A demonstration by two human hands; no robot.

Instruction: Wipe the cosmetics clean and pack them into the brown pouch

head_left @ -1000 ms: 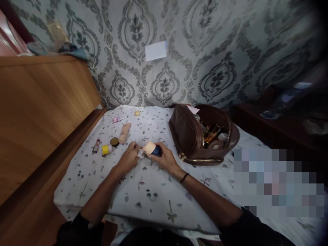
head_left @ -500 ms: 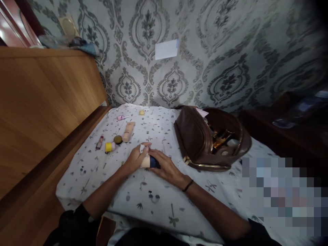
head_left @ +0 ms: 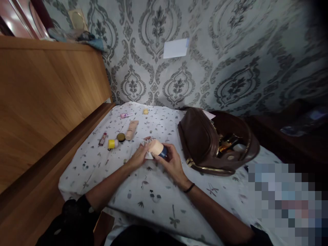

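A beige cosmetic bottle (head_left: 155, 147) with a dark blue cap is tilted above the cloth, in front of me. My right hand (head_left: 172, 162) grips it at the capped end, thumb below and fingers behind. At the other end my left hand (head_left: 139, 156) is closed on a white tissue (head_left: 149, 155), which is pressed against the bottle. Part of the tissue is hidden by the fingers. Left of my hands lie a beige tube (head_left: 132, 130), a round jar with an olive-coloured lid (head_left: 121, 137), a small yellow-capped container (head_left: 112, 144) and a slim lipstick-like tube (head_left: 103, 139).
A brown leather bag (head_left: 197, 136) stands unzipped at the right, with cosmetics inside. Farther back lie a small pink tube (head_left: 125, 115) and a small yellow item (head_left: 145, 111). A wooden cabinet (head_left: 56, 75) borders the left, and a patterned cloth (head_left: 102, 191) covers the surface.
The bottle has been raised and tilted, so more of its beige body shows. My right hand has shifted from over it to its capped end. The view has moved slightly.
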